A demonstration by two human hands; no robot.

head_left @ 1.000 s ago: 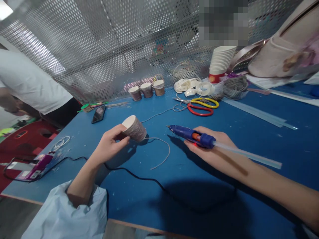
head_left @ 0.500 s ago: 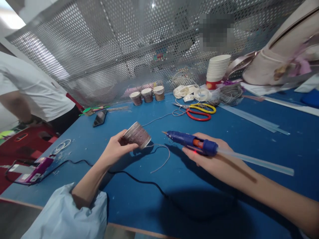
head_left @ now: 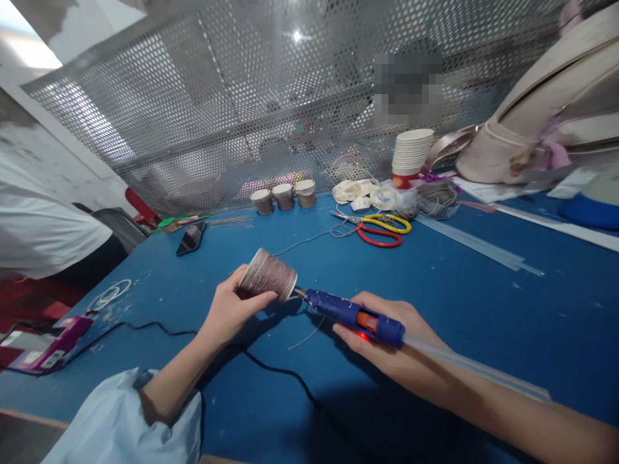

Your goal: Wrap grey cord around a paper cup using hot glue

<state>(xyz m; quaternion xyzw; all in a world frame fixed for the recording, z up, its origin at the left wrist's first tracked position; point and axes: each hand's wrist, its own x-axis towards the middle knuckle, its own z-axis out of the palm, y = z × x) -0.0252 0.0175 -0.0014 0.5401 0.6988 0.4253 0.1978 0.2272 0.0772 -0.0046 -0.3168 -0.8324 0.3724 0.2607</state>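
Fingers of your left hand (head_left: 232, 312) clamped on side of cord-wrapped cup (head_left: 268, 276), thumb underneath. Cup tilted above blue worktop (head_left: 483, 316), long axis slanting from wide end at upper left to narrow end at lower right. Your right hand (head_left: 409, 357) farther from cup, off to its right, fingers closed round glue gun (head_left: 338, 308); nozzle points left at narrow end, contact or slight gap, cannot tell. Loose cord (head_left: 304, 338) nearer you than nozzle.
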